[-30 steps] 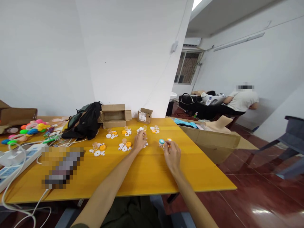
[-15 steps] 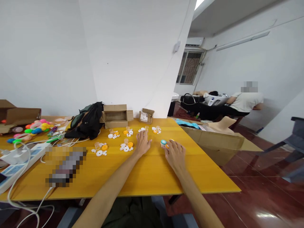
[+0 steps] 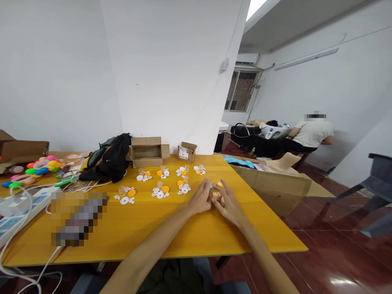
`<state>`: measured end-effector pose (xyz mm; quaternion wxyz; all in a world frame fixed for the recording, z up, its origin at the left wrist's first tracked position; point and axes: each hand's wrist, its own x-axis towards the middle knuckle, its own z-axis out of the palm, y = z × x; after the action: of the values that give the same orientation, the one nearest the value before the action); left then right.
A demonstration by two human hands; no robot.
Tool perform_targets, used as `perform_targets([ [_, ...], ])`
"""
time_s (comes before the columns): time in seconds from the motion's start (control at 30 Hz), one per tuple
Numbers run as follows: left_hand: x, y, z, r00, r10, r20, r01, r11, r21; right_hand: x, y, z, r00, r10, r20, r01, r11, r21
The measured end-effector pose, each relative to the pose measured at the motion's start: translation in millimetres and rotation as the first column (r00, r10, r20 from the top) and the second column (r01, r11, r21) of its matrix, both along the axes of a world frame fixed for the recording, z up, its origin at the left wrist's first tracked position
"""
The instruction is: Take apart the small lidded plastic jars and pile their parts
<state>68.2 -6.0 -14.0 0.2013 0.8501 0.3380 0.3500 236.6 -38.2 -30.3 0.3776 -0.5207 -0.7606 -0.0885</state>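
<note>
On the right of the table stands a tight cluster of small round containers with orange-and-white tops (image 3: 217, 194), plus a teal-topped container (image 3: 211, 186). My left hand (image 3: 200, 199) curls against the cluster's left side, fingers by the teal top. From the right, my right hand (image 3: 230, 204) wraps the orange-topped ones, its thumb reaching the near side. Both hands partly hide the containers. Left of them lie several small piles of plastic parts: white discs (image 3: 160, 194), orange rings (image 3: 165, 189) and clear cups (image 3: 122, 190).
An open cardboard box (image 3: 147, 152) and a smaller carton (image 3: 186, 152) stand at the back. A black bag (image 3: 112, 159), colourful toys (image 3: 45, 165), a power strip (image 3: 30, 208) with cables and a blurred-out item (image 3: 81, 220) occupy the left. Beyond the right edge is a large carton (image 3: 275, 190); a person (image 3: 315, 132) sits farther off.
My left hand has moved right from the part piles to the containers, uncovering a pile beneath it. My right hand has shifted from above the containers to their right side.
</note>
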Motion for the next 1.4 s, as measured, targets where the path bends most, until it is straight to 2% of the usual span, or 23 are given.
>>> perform_targets([
  [0.1, 5, 5, -2.5, 0.998, -0.038, 0.041, 0.042, 0.992, -0.121, 9, 5, -1.0, 0.991, 0.043, -0.126, -0.057, 0.992, -0.115],
  [0.23, 10, 5, -0.8, 0.993, -0.082, 0.083, 0.094, 0.984, -0.154, 14, 10, -0.9, 0.977, 0.05, -0.208, -0.092, 0.976, -0.197],
  [0.6, 31, -16, -5.8, 0.989, -0.143, 0.045, 0.149, 0.974, -0.171, 36, -10, -9.2, 0.974, 0.094, -0.205, -0.125, 0.981, -0.145],
  [0.87, 31, -30, 2.5, 0.983, -0.18, 0.021, 0.182, 0.974, -0.134, 39, -26, -9.2, 0.982, 0.075, -0.174, -0.099, 0.985, -0.139],
  [1.0, 10, -43, -0.1, 0.996, -0.067, -0.055, 0.062, 0.993, -0.097, 37, -26, -9.5, 0.987, 0.055, -0.153, -0.074, 0.99, -0.121],
  [1.1, -16, -58, -6.4, 0.98, 0.085, -0.181, -0.078, 0.996, 0.045, 35, -27, -9.5, 0.988, 0.04, -0.151, -0.058, 0.992, -0.115],
  [1.17, -33, -67, -10.0, 0.946, 0.223, -0.235, -0.197, 0.972, 0.132, 34, -27, -9.5, 0.988, 0.031, -0.154, -0.049, 0.993, -0.112],
  [1.27, -51, -73, -12.3, 0.868, 0.411, -0.277, -0.369, 0.909, 0.193, 34, -27, -10.5, 0.99, 0.019, -0.137, -0.032, 0.995, -0.099],
  [1.4, -56, -70, -11.5, 0.805, 0.509, -0.307, -0.465, 0.861, 0.207, 34, -29, -13.5, 0.998, -0.014, -0.069, 0.009, 0.998, -0.06],
])
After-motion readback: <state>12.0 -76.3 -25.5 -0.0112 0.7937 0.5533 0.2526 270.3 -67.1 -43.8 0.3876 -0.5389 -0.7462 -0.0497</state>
